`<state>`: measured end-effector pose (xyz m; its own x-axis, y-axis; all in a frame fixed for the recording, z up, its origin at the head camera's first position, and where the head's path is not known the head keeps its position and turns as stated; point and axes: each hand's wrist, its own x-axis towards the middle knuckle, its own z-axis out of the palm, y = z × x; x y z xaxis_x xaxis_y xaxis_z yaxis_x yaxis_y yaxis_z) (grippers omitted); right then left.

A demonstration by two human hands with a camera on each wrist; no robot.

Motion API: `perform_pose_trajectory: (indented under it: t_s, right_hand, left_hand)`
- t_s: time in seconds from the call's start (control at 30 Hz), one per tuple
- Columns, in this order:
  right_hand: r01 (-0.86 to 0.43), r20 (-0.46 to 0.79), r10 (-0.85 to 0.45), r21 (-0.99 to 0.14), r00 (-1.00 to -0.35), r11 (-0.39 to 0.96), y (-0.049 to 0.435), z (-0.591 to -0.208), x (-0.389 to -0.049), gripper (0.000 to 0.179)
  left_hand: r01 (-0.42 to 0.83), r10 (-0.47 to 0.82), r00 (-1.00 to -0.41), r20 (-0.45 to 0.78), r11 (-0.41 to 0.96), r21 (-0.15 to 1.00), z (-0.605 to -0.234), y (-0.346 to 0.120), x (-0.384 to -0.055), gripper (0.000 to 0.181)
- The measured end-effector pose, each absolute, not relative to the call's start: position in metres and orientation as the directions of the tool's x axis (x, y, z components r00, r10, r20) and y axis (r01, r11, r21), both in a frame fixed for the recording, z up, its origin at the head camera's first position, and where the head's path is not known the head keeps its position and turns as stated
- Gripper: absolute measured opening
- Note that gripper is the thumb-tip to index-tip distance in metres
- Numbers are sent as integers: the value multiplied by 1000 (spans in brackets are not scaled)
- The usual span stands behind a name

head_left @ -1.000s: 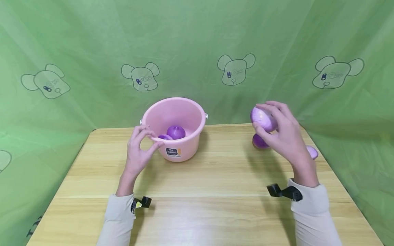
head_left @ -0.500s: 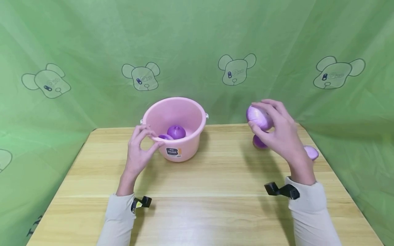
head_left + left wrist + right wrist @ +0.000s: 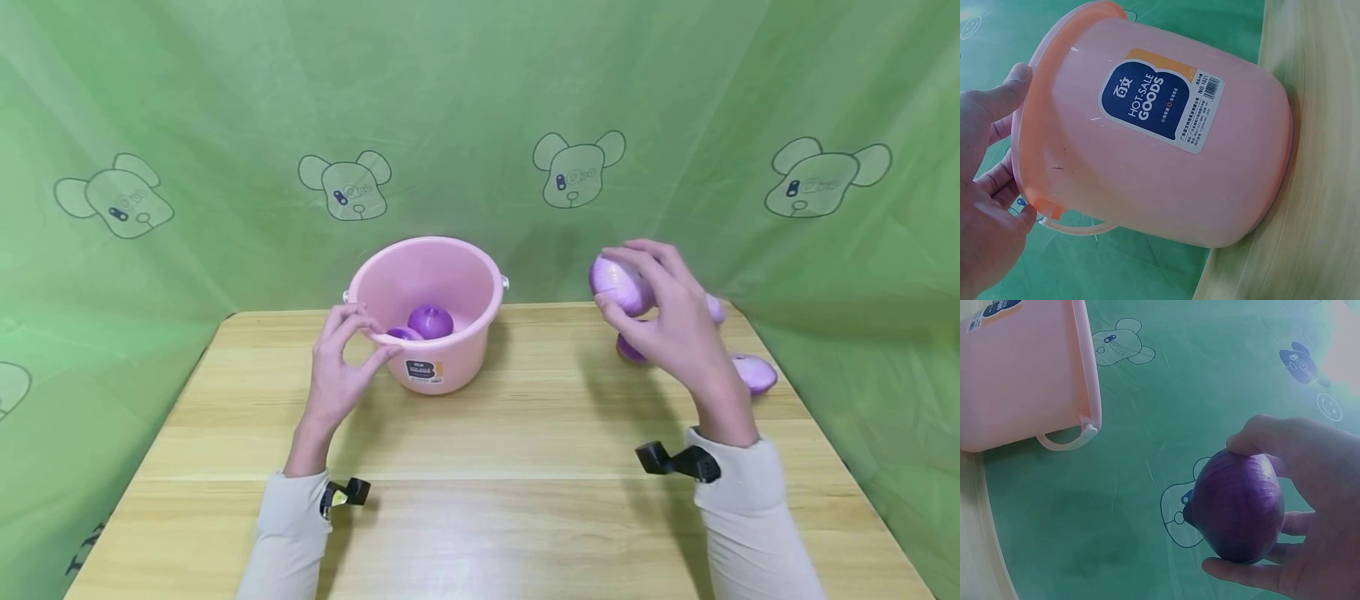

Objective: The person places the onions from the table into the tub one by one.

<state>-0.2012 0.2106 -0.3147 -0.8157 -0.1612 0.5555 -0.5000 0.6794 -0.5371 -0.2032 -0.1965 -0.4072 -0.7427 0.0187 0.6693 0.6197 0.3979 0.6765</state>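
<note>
A purple onion (image 3: 619,283) is held up above the table by my right hand (image 3: 675,321), thumb on one side and fingers on the other. In the right wrist view the whole onion (image 3: 1238,506) shows, its pointed end facing away from the palm. My left hand (image 3: 337,367) grips the near-left rim of a pink bucket (image 3: 465,358), thumb outside. Inside the bucket lie a purple onion (image 3: 431,322) and another onion (image 3: 405,333), partly hidden by the rim. From the left wrist, the bucket (image 3: 1166,181) shows its printed label.
On the right of the wooden table (image 3: 480,500) lie a dark onion (image 3: 632,350) below the held one, a lighter onion (image 3: 754,374) near the right edge, and a partly hidden onion (image 3: 716,309) behind my right hand. Green cloth (image 3: 465,100) hangs around the table.
My right hand has moved a little left with the onion, uncovering more of the onions behind and right of it. The left hand and bucket have stayed in place.
</note>
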Motion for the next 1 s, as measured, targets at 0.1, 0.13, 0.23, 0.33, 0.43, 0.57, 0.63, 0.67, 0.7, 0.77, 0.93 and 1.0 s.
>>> perform_pose_trajectory:
  t_s: [0.1,0.13,0.23,0.33,0.43,0.57,0.63,0.67,0.7,0.77,0.93,1.0]
  right_hand:
    - [-502,552,-164,-544,-817,672,208,-314,-201,53]
    - [-503,552,-165,-545,-817,671,207,-314,-201,53]
    - [-508,553,-168,-548,-816,665,205,-314,-202,53]
    - [-512,554,-172,-548,-815,661,202,-314,-203,54]
    - [-516,555,-178,-543,-812,662,200,-314,-204,54]
    - [-518,553,-180,-549,-814,656,197,-316,-204,54]
    - [-520,551,-181,-555,-815,649,194,-317,-205,54]
    - [-522,550,-183,-558,-815,646,193,-317,-206,55]
    - [-524,551,-184,-560,-814,642,192,-318,-206,55]
    - [-532,555,-188,-561,-810,635,189,-318,-207,55]
    - [-554,570,-200,-557,-797,619,183,-316,-207,55]
    - [-561,575,-205,-553,-792,616,180,-315,-206,55]
  left_hand:
    - [618,22,-744,667,402,676,-407,-197,-203,34]
    - [617,23,-745,667,403,676,-407,-197,-203,34]
    - [617,25,-744,667,408,673,-406,-198,-203,32]
    - [618,26,-743,668,409,671,-407,-198,-203,32]
    - [620,28,-742,670,410,669,-407,-198,-203,32]
    - [624,27,-738,675,408,666,-407,-198,-203,31]
    - [624,27,-738,675,407,666,-407,-198,-203,31]
    - [623,26,-739,674,408,667,-407,-198,-202,31]
    - [622,27,-740,672,409,668,-407,-198,-202,31]
    - [621,27,-741,671,408,669,-407,-199,-203,31]
    - [625,28,-738,674,404,668,-407,-198,-203,32]
    - [624,26,-738,674,406,667,-407,-197,-204,33]
